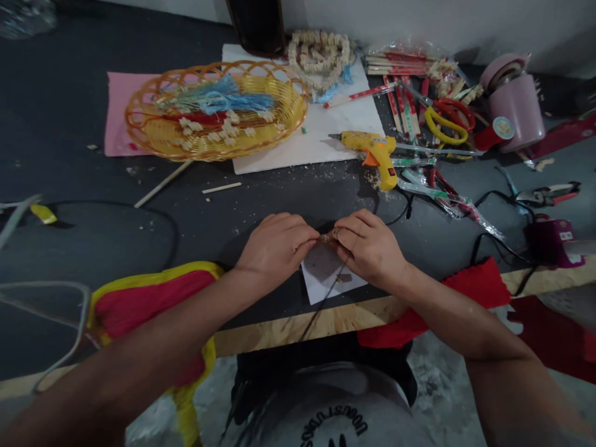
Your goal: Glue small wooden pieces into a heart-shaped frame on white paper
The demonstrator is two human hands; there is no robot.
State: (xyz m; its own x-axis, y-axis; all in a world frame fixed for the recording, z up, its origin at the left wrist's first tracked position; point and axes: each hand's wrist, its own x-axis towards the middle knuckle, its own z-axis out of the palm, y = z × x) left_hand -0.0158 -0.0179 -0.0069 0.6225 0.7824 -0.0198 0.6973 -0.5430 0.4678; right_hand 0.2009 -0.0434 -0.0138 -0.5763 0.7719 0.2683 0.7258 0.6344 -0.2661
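Observation:
Close together near the table's front edge, my left hand (278, 243) and my right hand (370, 247) pinch a small brownish piece (325, 238) between their fingertips. Its kind is too small to make out, and the fingers cover its ends. A dark cord (321, 305) runs from by my right fingers down over the table edge. Under the hands lies a white sheet of paper (313, 283) with a small pale bit (339, 279) on it. Beyond my right hand, a yellow hot glue gun (379, 152) rests on its side.
A yellow woven basket (161, 146) holds blue tassels and pale wooden bits. Behind it lie a beaded string (321, 53) and a dark phone-like object (257, 25). At right are wrapped chopsticks (405, 112), yellow-handled scissors (444, 129), a pink jar (516, 112) and pliers (552, 194).

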